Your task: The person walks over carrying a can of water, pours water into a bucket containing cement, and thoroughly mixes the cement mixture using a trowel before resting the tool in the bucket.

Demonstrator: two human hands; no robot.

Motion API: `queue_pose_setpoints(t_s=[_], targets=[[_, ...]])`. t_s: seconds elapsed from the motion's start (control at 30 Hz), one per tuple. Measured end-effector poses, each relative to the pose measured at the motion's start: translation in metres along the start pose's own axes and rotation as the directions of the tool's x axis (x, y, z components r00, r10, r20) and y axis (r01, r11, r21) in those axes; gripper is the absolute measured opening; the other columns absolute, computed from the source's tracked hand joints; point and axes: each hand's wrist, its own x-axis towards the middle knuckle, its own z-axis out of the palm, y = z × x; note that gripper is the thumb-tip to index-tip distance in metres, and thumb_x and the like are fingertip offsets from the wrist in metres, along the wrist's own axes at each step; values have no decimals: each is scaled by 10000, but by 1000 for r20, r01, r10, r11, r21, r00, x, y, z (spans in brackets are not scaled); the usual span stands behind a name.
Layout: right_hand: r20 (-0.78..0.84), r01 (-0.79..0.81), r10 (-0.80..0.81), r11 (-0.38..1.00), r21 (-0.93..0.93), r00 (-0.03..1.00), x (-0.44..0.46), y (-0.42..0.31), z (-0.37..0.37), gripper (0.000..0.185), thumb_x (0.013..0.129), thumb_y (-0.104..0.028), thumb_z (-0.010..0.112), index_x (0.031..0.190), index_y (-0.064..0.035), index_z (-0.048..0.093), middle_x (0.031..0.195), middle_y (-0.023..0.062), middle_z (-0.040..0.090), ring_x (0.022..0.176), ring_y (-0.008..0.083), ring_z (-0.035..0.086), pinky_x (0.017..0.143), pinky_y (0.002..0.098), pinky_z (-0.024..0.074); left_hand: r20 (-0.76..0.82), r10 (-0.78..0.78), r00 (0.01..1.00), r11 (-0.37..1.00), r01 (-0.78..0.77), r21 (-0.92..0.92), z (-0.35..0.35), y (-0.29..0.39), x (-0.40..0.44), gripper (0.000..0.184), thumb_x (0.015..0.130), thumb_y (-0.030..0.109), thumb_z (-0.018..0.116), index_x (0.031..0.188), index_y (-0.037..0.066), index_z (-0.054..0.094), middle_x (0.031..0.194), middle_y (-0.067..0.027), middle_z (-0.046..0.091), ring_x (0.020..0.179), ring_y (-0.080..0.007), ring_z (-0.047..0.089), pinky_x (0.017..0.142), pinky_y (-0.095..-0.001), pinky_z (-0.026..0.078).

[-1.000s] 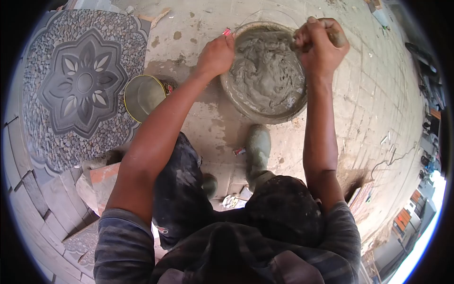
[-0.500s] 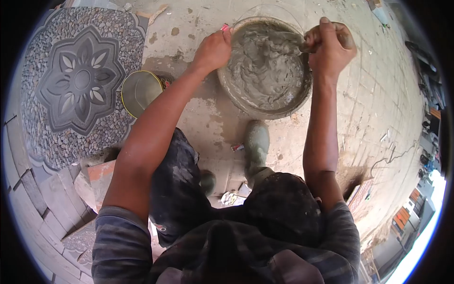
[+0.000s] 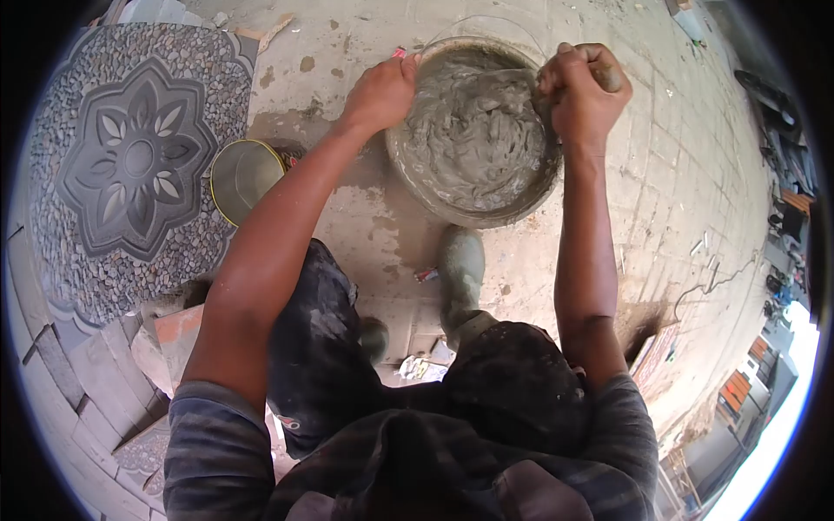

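A round bucket [image 3: 408, 187] full of wet grey mortar [image 3: 473, 139] stands on the floor in front of my boots. My left hand [image 3: 380, 94] is closed over its left rim, beside a small pink piece at the edge. At the right rim, my right hand [image 3: 586, 94] is wrapped around the handle of a trowel [image 3: 613, 80]. Only the handle end shows clearly; the blade is hidden by the fingers and mortar. The mortar surface is churned into thick folds. A thin wire bail arches past the bucket's far rim.
A yellow-rimmed can [image 3: 248, 178] stands left of the bucket, close to my left forearm. Beyond it lies a patterned pebble tile [image 3: 139, 156] with a flower relief. My green boot [image 3: 462, 265] is just below the bucket. Grey pavers [image 3: 82, 365] lie at lower left.
My right hand has shifted slightly left and down with the trowel, and the mortar's folds have changed shape. My left hand stays on the rim. The whole view has shifted a little.
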Motion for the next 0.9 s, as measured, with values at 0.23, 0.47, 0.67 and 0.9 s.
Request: queue_pose_setpoints(t_s=[0.23,0.47,0.67,0.9], targets=[[39,107,-100,964,-242,994,-86,23,-37,207,884,-10,655,724,-40,527,593,27,555,518,79,517,496,240,426,-43,73,996,997,-71,33,-4,-4,-1,581,1065,450,294,1140,-7,645,1095,-276,675,1055,-465,623,927,-535,492],[-127,152,-173,975,-160,977,1,18,2,285,906,-100,725,717,-24,526,594,21,564,525,59,502,480,235,402,9,110,994,991,-110,82,6,-1,9,563,1067,440,302,1139,-2,644,1087,-278,677,1035,-466,629,915,-532,498],[-33,143,-166,922,-359,986,-77,58,-27,256,859,0,706,687,-38,520,594,-39,511,555,37,461,520,218,396,-71,167,983,985,-163,62,12,-15,7,581,1066,452,308,1127,-23,635,1091,-278,675,1049,-466,627,923,-531,497],[104,203,-201,979,-6,974,-36,-24,9,205,858,2,709,715,-27,564,630,-31,563,586,12,492,524,192,403,-86,179,980,983,-175,49,11,-6,6,550,1070,448,304,1142,4,621,1062,-265,681,1033,-478,622,928,-536,491]])
